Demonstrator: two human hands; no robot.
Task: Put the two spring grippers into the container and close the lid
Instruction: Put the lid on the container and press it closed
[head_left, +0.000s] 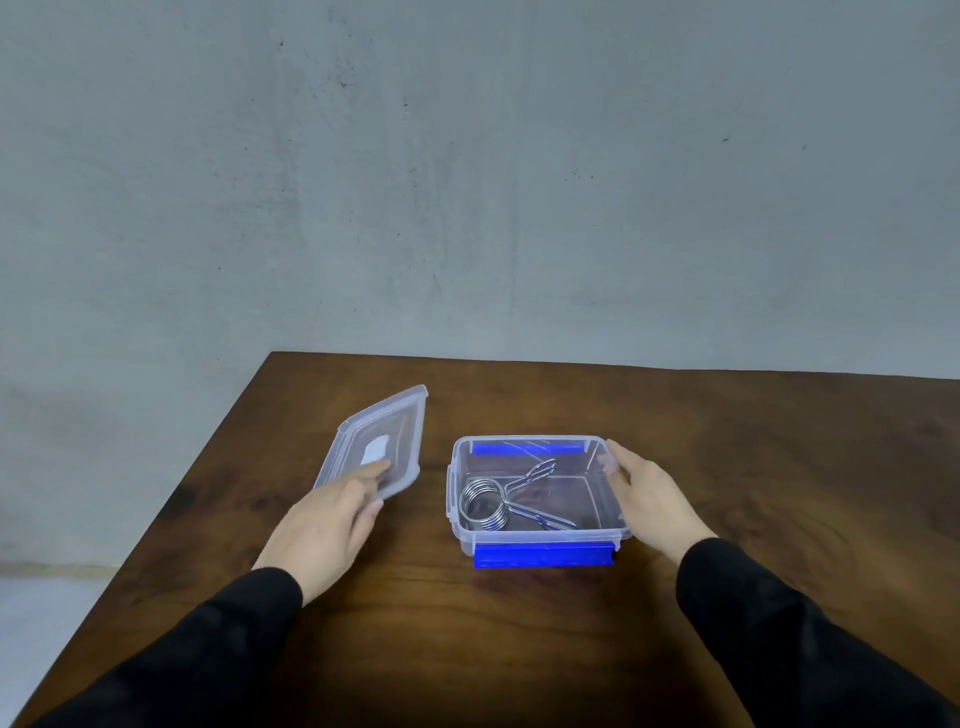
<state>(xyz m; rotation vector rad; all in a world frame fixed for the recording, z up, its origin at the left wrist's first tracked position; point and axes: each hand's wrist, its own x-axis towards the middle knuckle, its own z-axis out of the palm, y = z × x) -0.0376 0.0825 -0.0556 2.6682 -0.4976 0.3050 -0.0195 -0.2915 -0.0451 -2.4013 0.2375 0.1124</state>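
Note:
A clear plastic container (618, 531) with blue latches on its near and far sides sits open on the brown wooden table (779, 467). Metal spring grippers (488, 501) lie inside it, coil at the left and handles pointing right; I cannot tell if there is one or two. The clear lid (400, 421) is left of the container, tilted up off the table. My left hand (327, 525) grips the lid's near edge, fingers over its top. My right hand (649, 493) holds the container's right wall, thumb at the rim.
The table's left edge runs diagonally from the back corner (272, 354) toward the near left, with grey floor beyond it. A grey wall stands behind the table.

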